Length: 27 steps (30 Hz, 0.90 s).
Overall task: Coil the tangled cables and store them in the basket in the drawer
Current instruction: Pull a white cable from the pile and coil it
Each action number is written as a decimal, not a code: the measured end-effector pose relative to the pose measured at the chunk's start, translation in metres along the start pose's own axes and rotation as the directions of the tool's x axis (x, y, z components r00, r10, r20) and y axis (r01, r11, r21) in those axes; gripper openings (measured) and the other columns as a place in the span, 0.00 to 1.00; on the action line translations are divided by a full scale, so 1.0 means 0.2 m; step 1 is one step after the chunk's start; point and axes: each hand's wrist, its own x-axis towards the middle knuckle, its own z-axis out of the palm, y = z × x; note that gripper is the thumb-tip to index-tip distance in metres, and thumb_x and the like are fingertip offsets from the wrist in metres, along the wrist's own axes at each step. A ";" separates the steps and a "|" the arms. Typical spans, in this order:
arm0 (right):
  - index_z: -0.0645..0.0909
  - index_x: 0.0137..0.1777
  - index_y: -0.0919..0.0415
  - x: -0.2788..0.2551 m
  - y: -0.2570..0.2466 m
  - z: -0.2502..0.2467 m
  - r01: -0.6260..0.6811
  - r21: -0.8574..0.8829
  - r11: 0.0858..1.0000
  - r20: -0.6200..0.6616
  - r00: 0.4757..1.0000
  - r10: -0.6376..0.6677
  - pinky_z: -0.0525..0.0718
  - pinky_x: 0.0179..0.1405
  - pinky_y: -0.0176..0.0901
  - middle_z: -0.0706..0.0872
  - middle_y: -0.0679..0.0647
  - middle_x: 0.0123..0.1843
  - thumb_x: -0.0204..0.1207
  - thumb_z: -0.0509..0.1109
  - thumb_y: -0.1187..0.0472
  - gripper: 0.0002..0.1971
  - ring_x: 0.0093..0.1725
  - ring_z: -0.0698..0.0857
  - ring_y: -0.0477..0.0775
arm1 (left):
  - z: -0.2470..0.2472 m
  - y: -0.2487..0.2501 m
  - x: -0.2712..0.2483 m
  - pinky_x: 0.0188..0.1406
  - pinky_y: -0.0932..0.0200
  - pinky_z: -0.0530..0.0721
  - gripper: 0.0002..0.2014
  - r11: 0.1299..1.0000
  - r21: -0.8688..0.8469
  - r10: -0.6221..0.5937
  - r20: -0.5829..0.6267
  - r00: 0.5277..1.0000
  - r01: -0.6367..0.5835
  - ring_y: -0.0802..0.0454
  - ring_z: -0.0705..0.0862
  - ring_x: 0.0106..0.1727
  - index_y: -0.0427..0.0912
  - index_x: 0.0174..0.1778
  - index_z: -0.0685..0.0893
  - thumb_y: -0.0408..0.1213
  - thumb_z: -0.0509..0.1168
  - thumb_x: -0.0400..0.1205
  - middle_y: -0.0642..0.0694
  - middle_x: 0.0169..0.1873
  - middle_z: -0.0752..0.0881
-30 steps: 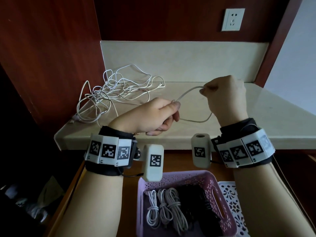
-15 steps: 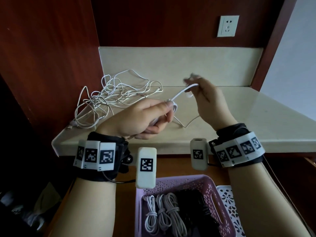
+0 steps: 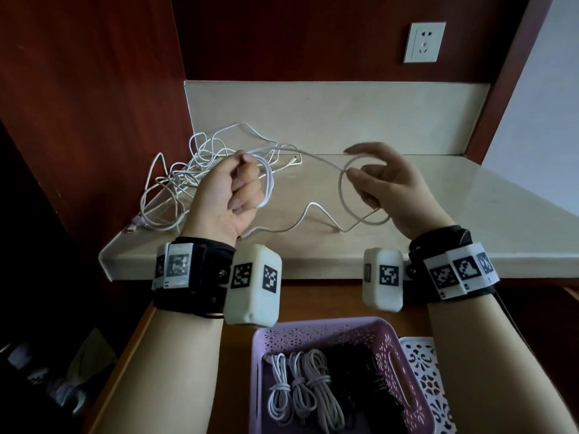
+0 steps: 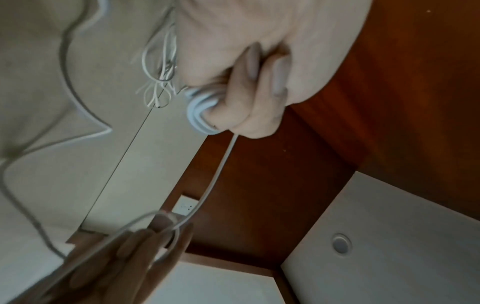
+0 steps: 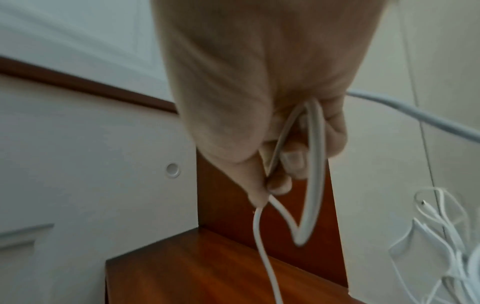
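A: White cable [image 3: 316, 158] runs left to right over the counter [image 3: 470, 214]. Left hand [image 3: 228, 195] fisted round finished turns; right hand [image 3: 385, 186] pinches a fresh loop, other fingers spread. Basket [image 3: 404, 364] below, nearer.

B: Left wrist view?

A: Coil [image 4: 200, 111] round curled fingers [image 4: 249, 82]; its far side hidden.

B: Right wrist?

A: Blurred. Loop [image 5: 311, 164] held at thumb; tangle [image 5: 441, 236] cut off at right.

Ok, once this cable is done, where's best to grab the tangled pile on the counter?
Take the tangled pile by the loose plug end at the counter's front-left edge, coming from the front. It lies clear of the knot, so it should probably pull free cleanly.
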 end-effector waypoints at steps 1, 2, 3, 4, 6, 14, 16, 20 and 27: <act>0.78 0.58 0.53 0.01 0.01 0.00 -0.012 0.055 0.998 -0.069 0.997 0.016 0.63 0.19 0.34 0.73 0.51 0.23 0.79 0.68 0.69 0.13 0.20 0.64 0.49 | -0.01 0.00 0.00 0.03 0.62 0.55 0.16 0.998 -0.027 -0.049 0.020 0.999 0.049 0.56 0.60 0.05 0.44 0.33 0.69 0.36 0.47 0.88 0.52 0.10 0.63; 0.76 0.60 0.52 0.01 0.02 0.00 -0.031 0.050 0.998 -0.144 0.989 0.038 0.63 0.18 0.33 0.74 0.51 0.24 0.78 0.68 0.68 0.14 0.20 0.65 0.48 | -0.02 0.00 0.01 0.03 0.63 0.57 0.15 0.990 -0.084 -0.102 0.081 0.991 0.109 0.56 0.62 0.05 0.42 0.33 0.72 0.33 0.50 0.86 0.51 0.10 0.65; 0.74 0.61 0.52 0.02 0.03 0.01 -0.057 -0.026 0.998 -0.216 0.975 0.050 0.64 0.17 0.32 0.77 0.51 0.25 0.78 0.69 0.67 0.15 0.18 0.66 0.46 | -0.03 -0.01 0.01 0.05 0.63 0.58 0.12 0.964 -0.182 -0.155 0.198 0.968 0.192 0.55 0.63 0.06 0.38 0.34 0.75 0.30 0.53 0.84 0.49 0.11 0.68; 0.73 0.61 0.53 0.02 0.04 0.03 -0.086 -0.160 0.983 -0.268 0.963 0.041 0.65 0.17 0.29 0.80 0.52 0.25 0.77 0.70 0.67 0.16 0.16 0.68 0.42 | -0.03 -0.01 0.02 0.08 0.58 0.62 0.10 0.916 -0.283 -0.185 0.327 0.927 0.283 0.50 0.65 0.08 0.32 0.36 0.77 0.26 0.56 0.82 0.43 0.13 0.72; 0.72 0.60 0.56 0.02 0.07 0.08 -0.099 -0.449 0.888 -0.233 0.972 -0.009 0.68 0.20 0.27 0.83 0.54 0.26 0.75 0.70 0.66 0.16 0.18 0.75 0.41 | -0.04 0.02 0.01 0.15 0.56 0.64 0.07 0.897 -0.338 -0.164 0.346 0.924 0.285 0.48 0.65 0.14 0.25 0.42 0.78 0.21 0.56 0.81 0.35 0.17 0.72; 0.82 0.51 0.58 -0.05 0.03 0.29 0.180 -0.586 0.790 0.457 0.878 0.139 0.71 0.33 0.24 0.89 0.52 0.30 0.76 0.69 0.66 0.05 0.28 0.79 0.35 | -0.08 -0.04 0.04 0.14 0.66 0.73 0.16 0.864 -0.453 0.099 -0.273 0.957 -0.219 0.56 0.73 0.14 0.34 0.38 0.74 0.28 0.45 0.88 0.42 0.28 0.83; 0.82 0.58 0.56 -0.06 0.00 0.31 0.166 -0.547 0.821 0.521 0.835 0.178 0.74 0.35 0.28 0.90 0.51 0.32 0.76 0.68 0.67 0.12 0.31 0.80 0.38 | -0.07 -0.05 0.05 0.27 0.67 0.82 0.17 0.869 -0.382 0.183 -0.343 0.921 -0.315 0.58 0.82 0.26 0.34 0.46 0.77 0.35 0.44 0.91 0.44 0.37 0.89; 0.69 0.74 0.47 -0.07 -0.03 0.28 0.116 -0.435 0.893 0.532 0.833 0.151 0.74 0.31 0.33 0.87 0.48 0.29 0.76 0.68 0.69 0.29 0.28 0.76 0.45 | -0.09 -0.07 0.05 0.70 0.49 0.78 0.25 0.927 0.126 0.375 -0.236 0.897 -0.354 0.58 0.77 0.69 0.39 0.64 0.79 0.44 0.37 0.91 0.54 0.60 0.84; 0.73 0.67 0.52 -0.04 -0.11 0.12 0.054 -0.130 0.990 0.328 0.945 -0.008 0.76 0.40 0.53 0.87 0.53 0.30 0.79 0.67 0.69 0.19 0.32 0.80 0.64 | -0.05 -0.07 0.07 0.57 0.46 0.86 0.10 0.768 0.542 0.494 -0.161 0.855 -0.341 0.47 0.80 0.68 0.40 0.62 0.66 0.38 0.45 0.91 0.47 0.75 0.73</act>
